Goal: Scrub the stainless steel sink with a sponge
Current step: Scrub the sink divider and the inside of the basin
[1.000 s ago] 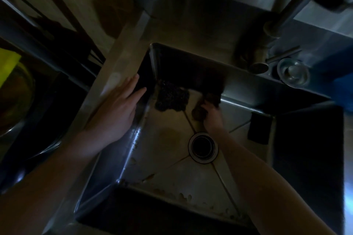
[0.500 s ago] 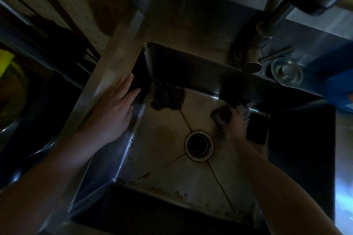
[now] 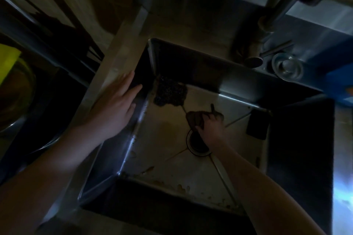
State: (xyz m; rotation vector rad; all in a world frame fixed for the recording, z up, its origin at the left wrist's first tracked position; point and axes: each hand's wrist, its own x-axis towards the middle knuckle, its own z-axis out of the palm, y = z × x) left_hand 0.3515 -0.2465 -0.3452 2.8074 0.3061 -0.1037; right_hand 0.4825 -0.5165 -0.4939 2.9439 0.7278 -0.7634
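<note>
- left hand [image 3: 114, 108]: fingers straight, flat on sink [image 3: 164, 149] left rim
- far-left sink corner: dark mesh scourer [image 3: 170, 91]
- right hand [image 3: 212, 128]: fingers curled round sponge [image 3: 194, 118], on sink floor just behind drain [image 3: 196, 145]
- dark pad [image 3: 257, 125] against right wall

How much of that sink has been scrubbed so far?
Hard to call anything finished: the light is dim. The right hand grips the sponge, pressing it on the sink floor just beyond the drain; the left hand rests on the rim. Brown stains along the near edge look untouched.
</note>
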